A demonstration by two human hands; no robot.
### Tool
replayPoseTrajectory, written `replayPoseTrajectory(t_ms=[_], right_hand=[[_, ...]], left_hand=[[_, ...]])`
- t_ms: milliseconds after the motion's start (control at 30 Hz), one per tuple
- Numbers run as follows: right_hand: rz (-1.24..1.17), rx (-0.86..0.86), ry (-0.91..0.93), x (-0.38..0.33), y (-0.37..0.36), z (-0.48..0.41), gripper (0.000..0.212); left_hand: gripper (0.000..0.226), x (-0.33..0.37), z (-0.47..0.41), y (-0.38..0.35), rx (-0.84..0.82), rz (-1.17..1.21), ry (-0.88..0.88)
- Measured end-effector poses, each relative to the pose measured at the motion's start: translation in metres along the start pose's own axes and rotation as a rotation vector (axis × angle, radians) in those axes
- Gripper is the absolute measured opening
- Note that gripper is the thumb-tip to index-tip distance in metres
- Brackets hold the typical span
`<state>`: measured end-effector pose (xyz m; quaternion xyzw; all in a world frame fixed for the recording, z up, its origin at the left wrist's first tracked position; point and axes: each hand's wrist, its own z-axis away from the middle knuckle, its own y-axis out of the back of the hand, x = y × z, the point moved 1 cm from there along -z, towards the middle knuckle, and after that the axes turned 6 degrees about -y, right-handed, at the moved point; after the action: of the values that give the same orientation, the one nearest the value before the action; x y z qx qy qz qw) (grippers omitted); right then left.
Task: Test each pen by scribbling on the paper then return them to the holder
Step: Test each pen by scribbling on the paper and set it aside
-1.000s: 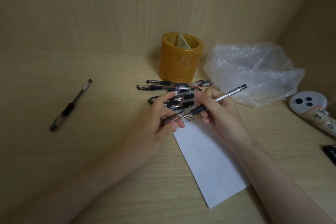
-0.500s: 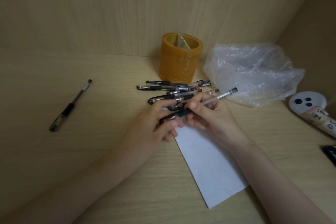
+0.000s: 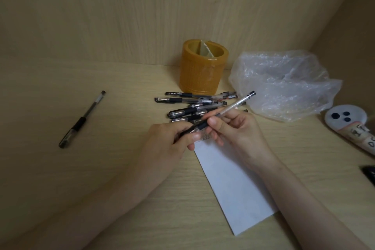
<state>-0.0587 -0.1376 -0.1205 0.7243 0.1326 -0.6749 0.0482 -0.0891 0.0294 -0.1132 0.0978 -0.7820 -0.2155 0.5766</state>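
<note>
A clear black-grip pen (image 3: 233,106) lies across both hands over the top edge of the white paper (image 3: 233,184). My right hand (image 3: 239,134) pinches its barrel near the grip. My left hand (image 3: 170,140) closes on its tip end, where the cap sits. Behind the hands, several capped pens (image 3: 194,101) lie in a loose pile. The amber cylindrical holder (image 3: 200,73) stands upright behind the pile, with a divider inside. A single capped pen (image 3: 83,119) lies alone far to the left. Small scribbles show on the paper's top edge.
A crumpled clear plastic bag (image 3: 284,85) lies right of the holder. A white object with dark dots (image 3: 345,119) and a dark item (image 3: 370,173) sit at the right edge. Wooden walls close the desk at the back and right.
Both hands with the pen have shifted a little left and toward the pile. My left hand's fingers have closed further around the pen's tip end.
</note>
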Motion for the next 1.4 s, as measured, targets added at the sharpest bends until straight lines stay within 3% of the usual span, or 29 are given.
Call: replayPoseTrajectory(t_ms=[100, 333, 633, 800, 933, 1067, 1133, 1300, 1400], right_hand=[[0.002, 0.057, -0.016, 0.002, -0.001, -0.003, 0.019], [0.164, 0.238, -0.008, -0.012, 0.001, 0.000, 0.052], [0.169, 0.320, 0.007, -0.015, 0.008, 0.001, 0.050], [0.161, 0.326, -0.003, -0.012, 0.009, -0.001, 0.049], [0.169, 0.331, 0.001, -0.012, 0.010, -0.001, 0.049], [0.161, 0.336, -0.010, -0.010, 0.009, -0.002, 0.049], [0.163, 0.337, -0.012, -0.009, 0.009, -0.003, 0.050], [0.177, 0.332, -0.006, -0.011, 0.007, -0.001, 0.050], [0.177, 0.333, -0.006, -0.011, 0.007, -0.001, 0.049]], left_hand=[[0.011, 0.000, -0.009, 0.002, 0.044, -0.101, -0.045], [0.022, -0.012, -0.035, 0.024, 0.258, -0.455, -0.235], [0.024, -0.034, -0.055, 0.019, 0.246, -0.559, -0.216], [0.040, -0.039, -0.058, 0.018, 0.192, -0.507, -0.138], [0.026, -0.038, -0.050, 0.026, 0.216, -0.492, -0.142], [0.022, -0.045, -0.035, 0.051, 0.306, -0.719, -0.191], [0.028, -0.050, -0.028, 0.067, 0.339, -0.851, -0.098], [0.046, -0.061, -0.012, 0.086, 0.250, -1.101, 0.370], [0.047, -0.062, -0.014, 0.091, 0.210, -1.114, 0.383]])
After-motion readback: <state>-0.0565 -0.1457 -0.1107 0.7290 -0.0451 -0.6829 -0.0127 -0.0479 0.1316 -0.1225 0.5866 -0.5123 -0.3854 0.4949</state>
